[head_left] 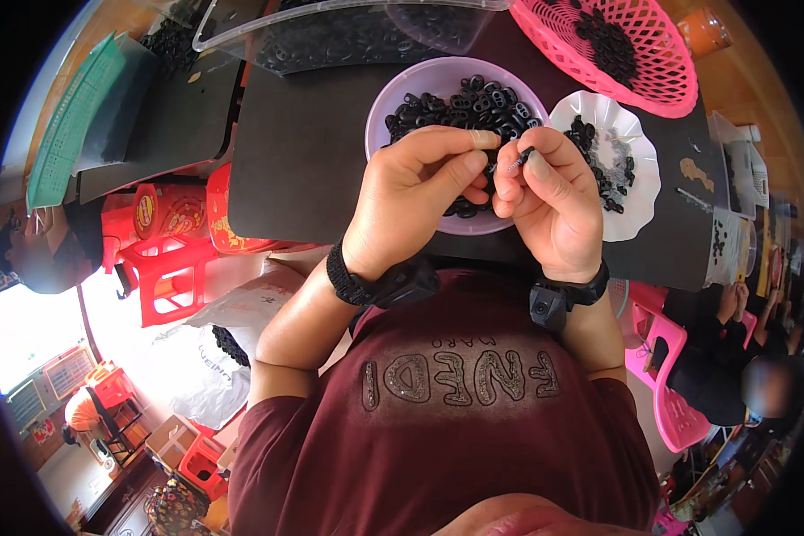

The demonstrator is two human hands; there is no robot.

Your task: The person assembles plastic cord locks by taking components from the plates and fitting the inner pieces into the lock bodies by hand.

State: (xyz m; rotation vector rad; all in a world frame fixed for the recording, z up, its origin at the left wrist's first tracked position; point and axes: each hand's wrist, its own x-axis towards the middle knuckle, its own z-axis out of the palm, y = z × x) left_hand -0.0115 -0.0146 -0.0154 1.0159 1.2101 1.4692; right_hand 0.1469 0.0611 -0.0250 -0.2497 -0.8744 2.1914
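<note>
My left hand (pixel 424 183) is closed, thumb and fingertips pressed together above a lilac bowl (pixel 380 116). What it pinches, if anything, is too small to make out. Close beside it, my right hand (pixel 554 196) grips a small black plastic piece (pixel 527 154) between thumb and fingers, with a thin silvery bit sticking out toward the left hand. Under both hands, the bowl is heaped with black oval plastic pieces with holes (pixel 478 100). Just right of the right hand, a white scalloped dish (pixel 639 201) holds small black parts and a pile of fine silvery bits (pixel 612 152).
A clear plastic bin (pixel 348 45) of black pieces stands at the far side of the dark table (pixel 286 152). A pink woven basket (pixel 670 71) sits far right. A green basket (pixel 67 134) is at left, near red stools (pixel 165 268). Other people sit at right.
</note>
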